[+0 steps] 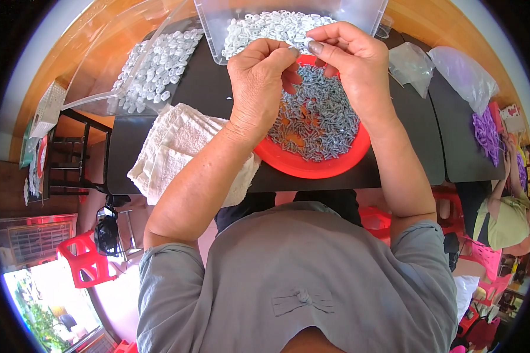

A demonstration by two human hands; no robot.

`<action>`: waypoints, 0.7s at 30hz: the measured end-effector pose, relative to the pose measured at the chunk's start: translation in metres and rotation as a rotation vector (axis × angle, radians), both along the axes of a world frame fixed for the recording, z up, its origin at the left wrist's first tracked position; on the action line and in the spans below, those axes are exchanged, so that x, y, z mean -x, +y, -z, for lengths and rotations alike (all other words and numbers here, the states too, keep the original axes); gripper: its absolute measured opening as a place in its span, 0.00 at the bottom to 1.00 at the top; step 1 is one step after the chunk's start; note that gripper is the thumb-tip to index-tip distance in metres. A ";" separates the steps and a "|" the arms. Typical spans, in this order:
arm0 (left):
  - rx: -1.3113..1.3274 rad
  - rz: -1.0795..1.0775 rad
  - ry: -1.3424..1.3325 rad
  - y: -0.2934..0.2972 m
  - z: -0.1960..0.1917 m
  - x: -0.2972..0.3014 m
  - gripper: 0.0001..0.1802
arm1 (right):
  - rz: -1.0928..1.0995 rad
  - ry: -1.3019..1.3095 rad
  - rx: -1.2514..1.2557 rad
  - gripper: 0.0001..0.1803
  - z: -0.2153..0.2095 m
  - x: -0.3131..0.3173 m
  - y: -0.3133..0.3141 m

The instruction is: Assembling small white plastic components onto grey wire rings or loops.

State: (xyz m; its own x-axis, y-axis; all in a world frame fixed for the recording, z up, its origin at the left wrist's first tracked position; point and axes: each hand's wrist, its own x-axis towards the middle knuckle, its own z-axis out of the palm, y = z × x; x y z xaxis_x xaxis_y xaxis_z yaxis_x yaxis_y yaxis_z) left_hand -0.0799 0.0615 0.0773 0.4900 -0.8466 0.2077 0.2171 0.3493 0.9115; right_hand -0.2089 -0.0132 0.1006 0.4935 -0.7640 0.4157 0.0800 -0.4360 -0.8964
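Observation:
Above the far rim of a red basin [312, 170], both my hands are raised close together with fingertips nearly meeting. My right hand [359, 67] pinches a small white plastic piece [307, 42] between thumb and finger. My left hand [259, 82] is closed in a pinch beside it; whatever its fingertips hold is too small to make out. Many small grey metal pins or screws [330, 132] fill the basin, heaped toward its right side. Just beyond my hands, a clear plastic bin [215, 35] holds a heap of small white oval pieces [265, 28].
A folded cream towel [179, 141] lies left of the basin on the dark table [418, 147]. More white pieces [159, 70] lie at the far left by a clear plastic container [94, 97]. Clear bags [465, 73] rest at right. Another person [503, 220] is at the far right.

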 end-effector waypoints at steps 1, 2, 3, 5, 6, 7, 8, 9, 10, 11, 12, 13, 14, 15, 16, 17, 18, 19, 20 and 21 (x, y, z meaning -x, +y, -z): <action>-0.007 -0.009 -0.023 0.000 -0.001 0.000 0.07 | 0.010 0.008 0.036 0.08 0.000 0.000 0.000; -0.007 -0.009 -0.023 0.000 -0.001 0.000 0.07 | 0.020 0.016 0.072 0.08 0.000 -0.001 0.000; -0.007 -0.016 -0.044 0.001 -0.001 0.000 0.07 | 0.019 0.017 0.071 0.08 -0.001 0.000 0.000; -0.009 -0.024 -0.066 0.003 -0.002 0.000 0.07 | -0.022 0.017 -0.001 0.09 -0.003 0.000 -0.001; -0.019 -0.032 -0.080 0.003 -0.003 0.000 0.07 | -0.021 0.018 -0.001 0.09 -0.002 0.001 -0.002; -0.028 -0.039 -0.095 0.003 -0.003 0.000 0.08 | -0.053 -0.001 -0.036 0.09 -0.001 0.001 -0.004; -0.028 -0.039 -0.094 0.003 -0.003 0.000 0.08 | -0.086 -0.020 -0.072 0.09 -0.001 0.002 -0.006; -0.017 -0.035 -0.071 0.002 -0.002 0.000 0.08 | -0.086 -0.020 -0.071 0.09 0.000 0.002 -0.007; -0.006 -0.032 -0.047 0.002 -0.001 0.000 0.08 | -0.105 -0.029 -0.089 0.09 0.000 0.003 -0.008; -0.005 -0.032 -0.046 0.002 -0.002 0.000 0.08 | -0.123 -0.038 -0.106 0.10 0.001 0.003 -0.009; -0.010 -0.036 -0.051 0.002 -0.002 0.000 0.08 | -0.124 -0.037 -0.106 0.10 0.001 0.003 -0.009; -0.015 -0.040 -0.055 0.003 -0.003 0.001 0.08 | -0.131 -0.035 -0.124 0.10 0.001 0.003 -0.010; -0.016 -0.040 -0.054 0.002 -0.002 0.001 0.08 | -0.138 -0.033 -0.141 0.10 0.001 0.003 -0.010; -0.010 -0.036 -0.047 0.002 -0.001 0.000 0.08 | -0.138 -0.032 -0.141 0.10 0.001 0.003 -0.010; -0.004 -0.032 -0.039 0.002 -0.001 0.000 0.08 | -0.130 -0.042 -0.132 0.09 0.000 0.003 -0.010; -0.005 -0.032 -0.038 0.002 -0.001 0.001 0.08 | -0.122 -0.051 -0.122 0.09 0.000 0.003 -0.009; -0.013 -0.037 -0.045 0.002 -0.003 0.002 0.08 | -0.124 -0.050 -0.123 0.09 0.000 0.002 -0.007; -0.021 -0.042 -0.052 0.003 -0.003 0.002 0.08 | -0.102 -0.036 -0.091 0.09 0.000 0.001 -0.004; -0.022 -0.044 -0.051 0.003 -0.002 0.002 0.08 | -0.080 -0.021 -0.059 0.10 -0.001 0.000 -0.001; 0.000 -0.040 -0.033 0.002 0.000 0.002 0.08 | -0.080 -0.021 -0.060 0.10 0.001 -0.003 0.001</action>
State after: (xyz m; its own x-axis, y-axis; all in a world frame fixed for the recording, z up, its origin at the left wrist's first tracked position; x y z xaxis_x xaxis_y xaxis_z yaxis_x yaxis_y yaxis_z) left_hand -0.0823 0.0639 0.0770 0.5164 -0.8266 0.2238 0.1730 0.3566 0.9181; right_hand -0.2062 -0.0126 0.0994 0.5455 -0.7465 0.3811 0.1309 -0.3732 -0.9185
